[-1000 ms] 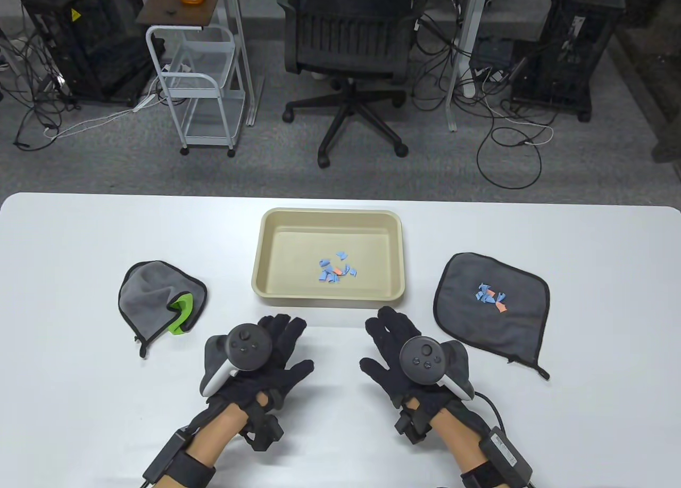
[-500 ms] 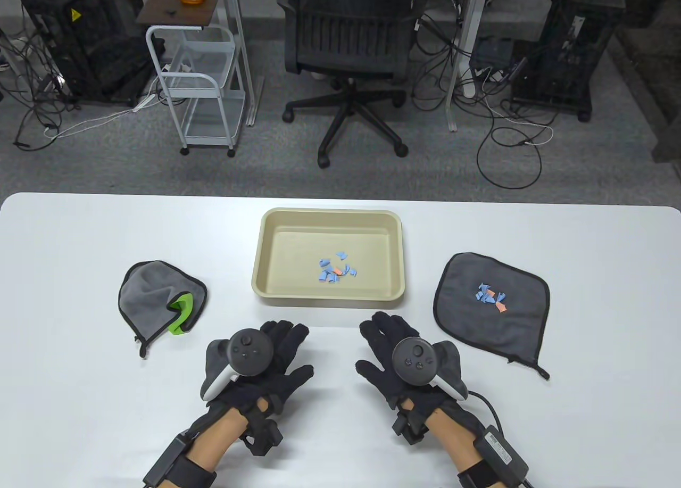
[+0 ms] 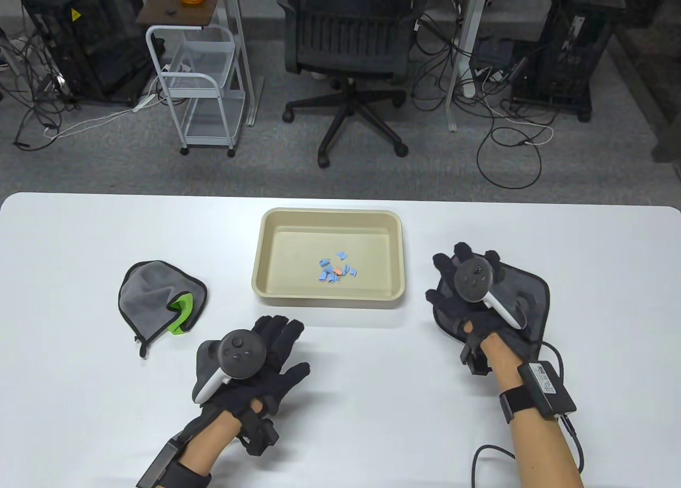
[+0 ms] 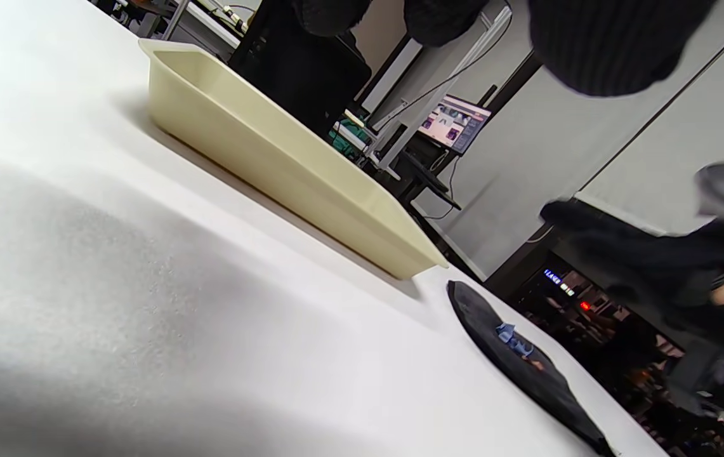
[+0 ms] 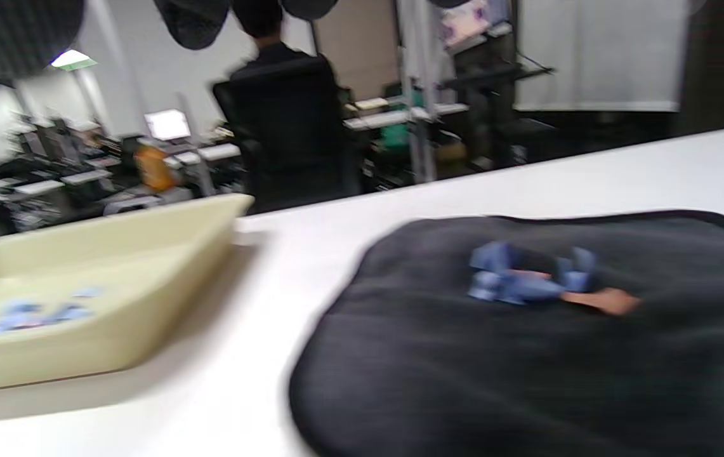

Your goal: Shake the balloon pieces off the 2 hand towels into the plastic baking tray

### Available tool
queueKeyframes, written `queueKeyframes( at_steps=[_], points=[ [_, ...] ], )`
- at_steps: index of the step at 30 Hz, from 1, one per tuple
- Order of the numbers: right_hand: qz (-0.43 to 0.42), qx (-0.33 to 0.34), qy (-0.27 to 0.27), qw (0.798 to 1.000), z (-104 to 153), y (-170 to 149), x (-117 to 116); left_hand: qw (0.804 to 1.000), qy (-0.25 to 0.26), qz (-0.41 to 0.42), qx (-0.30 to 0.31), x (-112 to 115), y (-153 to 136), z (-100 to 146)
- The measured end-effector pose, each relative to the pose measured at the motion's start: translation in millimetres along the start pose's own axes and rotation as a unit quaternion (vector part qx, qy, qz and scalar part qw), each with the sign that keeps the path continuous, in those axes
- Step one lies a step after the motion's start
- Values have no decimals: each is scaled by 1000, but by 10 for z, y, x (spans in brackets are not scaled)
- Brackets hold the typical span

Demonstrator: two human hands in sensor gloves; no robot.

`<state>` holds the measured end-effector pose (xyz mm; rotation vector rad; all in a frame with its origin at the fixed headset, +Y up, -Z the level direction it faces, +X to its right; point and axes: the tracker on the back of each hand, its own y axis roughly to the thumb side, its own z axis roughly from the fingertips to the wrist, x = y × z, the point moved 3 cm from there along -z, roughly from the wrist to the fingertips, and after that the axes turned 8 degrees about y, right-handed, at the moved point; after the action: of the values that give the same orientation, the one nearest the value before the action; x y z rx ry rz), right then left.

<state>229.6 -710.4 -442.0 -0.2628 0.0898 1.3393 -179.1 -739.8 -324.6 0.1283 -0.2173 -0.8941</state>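
Observation:
The beige baking tray [image 3: 264, 227] sits mid-table with blue and orange balloon pieces [image 3: 335, 271] inside. A crumpled grey towel [image 3: 149, 295] with a green patch lies to its left. A flat dark grey towel [image 3: 532, 296] lies to the right, and my right hand [image 3: 462, 272] hovers over it with fingers spread, hiding its pieces in the table view. Those blue and orange pieces [image 5: 530, 280] show on the towel [image 5: 463, 368] in the right wrist view. My left hand [image 3: 268, 344] stays flat and open near the table's front, holding nothing.
Beyond the far table edge stand an office chair [image 3: 348, 46], a white cart [image 3: 199, 83] and floor cables. Bare table surface [image 3: 362, 381] lies between my hands. The tray's side wall [image 4: 285, 171] and the dark towel [image 4: 526, 374] also appear in the left wrist view.
My right hand has moved forward and to the right, from the table's front to above the flat dark towel. The left hand has barely shifted.

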Motion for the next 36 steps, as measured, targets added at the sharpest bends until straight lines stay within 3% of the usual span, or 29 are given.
queueKeyframes(
  at_steps=[5, 10, 17, 25, 36],
  points=[
    [85, -85, 53, 991, -364, -363, -236, 1000, 8, 9, -2, -39, -16, 23],
    [44, -139, 104, 984, -614, -595, -558, 1000, -10, 3, -4, 2, -43, 9],
    [32, -155, 141, 977, -734, -656, -814, 1000, -12, -14, -5, 8, -58, 1],
    [10, -128, 152, 980, -583, -604, -885, 1000, -11, -17, -22, -25, -150, -22],
    [39, -53, 168, 984, 127, -180, -1173, 999, -17, -13, -36, -37, -201, -23]
  ],
)
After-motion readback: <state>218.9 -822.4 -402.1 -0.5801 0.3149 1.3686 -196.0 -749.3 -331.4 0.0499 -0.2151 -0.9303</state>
